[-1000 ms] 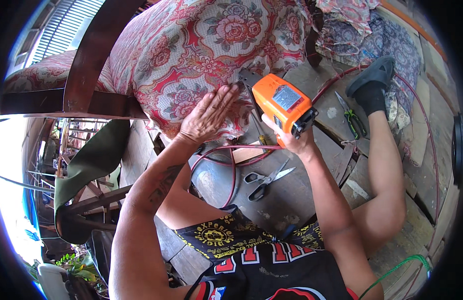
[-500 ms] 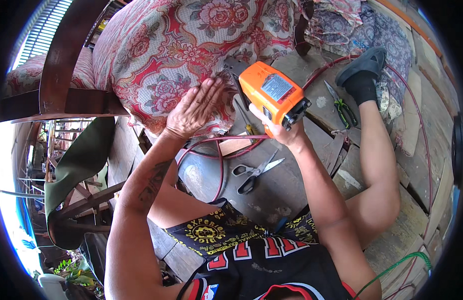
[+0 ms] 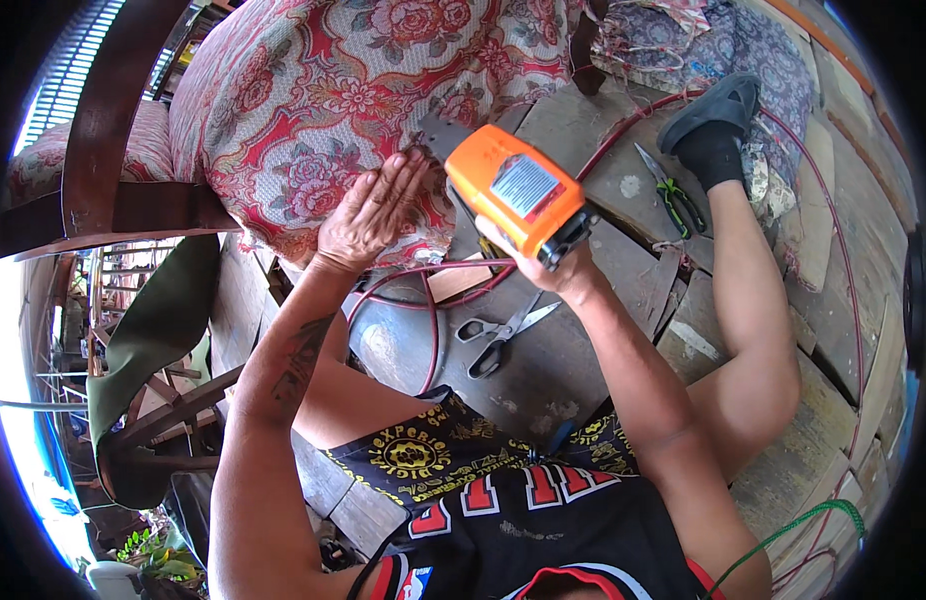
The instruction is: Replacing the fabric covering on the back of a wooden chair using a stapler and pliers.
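Note:
In my right hand (image 3: 560, 268) is an orange pneumatic staple gun (image 3: 513, 185), its nose directed at the edge of the red floral upholstery fabric (image 3: 323, 90). The gun's body hides most of my right fingers and its grip. My left hand (image 3: 371, 208) lies flat on the fabric just left of the gun's nose, fingers stretched out and close together. Whether the nose touches the cloth I cannot tell. Below the gun, scissors (image 3: 495, 338) with grey-and-black handles lie with blades apart on the wooden floor (image 3: 543, 390).
Green-handled pliers (image 3: 673, 200) lie by my slippered foot (image 3: 713, 120). A red air hose (image 3: 623, 128) loops across the floor and round the right side. Dark wooden furniture framing (image 3: 103, 120) stands at left, with a dark green sheet (image 3: 163, 320) hanging below. Patterned grey cloth (image 3: 753, 50) lies at far right.
The staple gun in my right hand has shifted a little left in the picture. My left hand stays flat on the fabric, and the whole view has moved slightly.

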A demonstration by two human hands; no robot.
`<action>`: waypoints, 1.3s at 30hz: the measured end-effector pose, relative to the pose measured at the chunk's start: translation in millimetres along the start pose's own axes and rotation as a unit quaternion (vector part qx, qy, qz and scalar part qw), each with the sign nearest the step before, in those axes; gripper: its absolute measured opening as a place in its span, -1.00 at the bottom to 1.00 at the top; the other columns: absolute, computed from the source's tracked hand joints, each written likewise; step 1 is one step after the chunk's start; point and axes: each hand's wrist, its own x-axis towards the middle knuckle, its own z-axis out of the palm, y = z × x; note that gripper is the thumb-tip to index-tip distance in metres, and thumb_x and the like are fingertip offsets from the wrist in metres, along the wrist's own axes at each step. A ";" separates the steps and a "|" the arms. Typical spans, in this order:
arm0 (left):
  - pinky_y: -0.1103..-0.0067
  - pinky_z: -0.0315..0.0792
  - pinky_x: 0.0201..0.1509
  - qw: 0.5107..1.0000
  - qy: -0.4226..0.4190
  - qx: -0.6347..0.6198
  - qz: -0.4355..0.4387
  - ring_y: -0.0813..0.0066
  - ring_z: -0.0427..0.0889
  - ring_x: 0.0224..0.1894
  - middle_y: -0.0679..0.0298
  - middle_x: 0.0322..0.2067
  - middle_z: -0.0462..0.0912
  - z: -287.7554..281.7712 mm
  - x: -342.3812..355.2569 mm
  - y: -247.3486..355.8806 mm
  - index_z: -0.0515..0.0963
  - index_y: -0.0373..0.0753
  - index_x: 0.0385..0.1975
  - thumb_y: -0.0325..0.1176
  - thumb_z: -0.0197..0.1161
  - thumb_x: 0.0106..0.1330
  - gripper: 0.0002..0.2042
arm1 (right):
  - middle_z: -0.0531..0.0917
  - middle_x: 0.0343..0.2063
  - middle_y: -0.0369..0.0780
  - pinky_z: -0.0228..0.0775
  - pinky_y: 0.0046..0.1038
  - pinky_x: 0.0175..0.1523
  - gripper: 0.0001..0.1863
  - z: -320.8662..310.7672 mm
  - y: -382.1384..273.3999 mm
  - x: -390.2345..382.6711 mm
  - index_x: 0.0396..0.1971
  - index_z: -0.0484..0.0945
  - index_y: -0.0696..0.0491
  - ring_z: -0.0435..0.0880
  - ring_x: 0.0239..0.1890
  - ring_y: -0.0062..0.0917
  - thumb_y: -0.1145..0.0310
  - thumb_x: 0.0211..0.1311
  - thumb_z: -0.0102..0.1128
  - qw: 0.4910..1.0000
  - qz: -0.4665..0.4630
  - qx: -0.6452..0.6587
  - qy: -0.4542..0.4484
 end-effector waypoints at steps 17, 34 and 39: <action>0.38 0.03 0.57 0.999 0.009 -0.050 0.000 0.46 0.31 0.46 0.37 0.34 0.46 8.5 -7.4 2.6 0.45 -0.13 0.32 -0.29 -0.05 0.44 -0.54 | 0.57 -0.19 -0.18 0.48 -0.29 -0.02 -0.42 15.9 -4.3 -15.6 0.02 0.54 -0.02 0.64 -0.19 -0.30 0.29 -0.06 0.57 0.998 0.053 0.009 -0.029; 0.38 0.07 0.56 0.997 0.015 -0.071 -0.007 0.46 0.36 0.44 0.37 0.33 0.49 7.3 -4.9 2.2 0.47 -0.11 0.31 -0.32 -0.03 0.42 -0.55 | 0.71 -0.20 -0.28 0.45 -0.25 0.02 -0.64 10.6 -10.4 -14.0 -0.17 0.64 -0.03 0.67 -0.12 -0.37 0.38 -0.05 0.46 0.984 0.166 0.045 -0.045; 0.40 0.02 0.58 0.999 0.008 -0.025 -0.022 0.47 0.31 0.47 0.41 0.37 0.44 1.5 1.5 4.2 0.43 -0.08 0.36 -0.33 -0.09 0.46 -0.53 | 0.71 -0.18 -0.34 0.43 -0.24 0.05 -0.75 -13.0 -2.9 -2.4 -0.25 0.66 -0.08 0.68 -0.10 -0.35 0.36 -0.01 0.38 0.998 0.064 -0.015 -0.021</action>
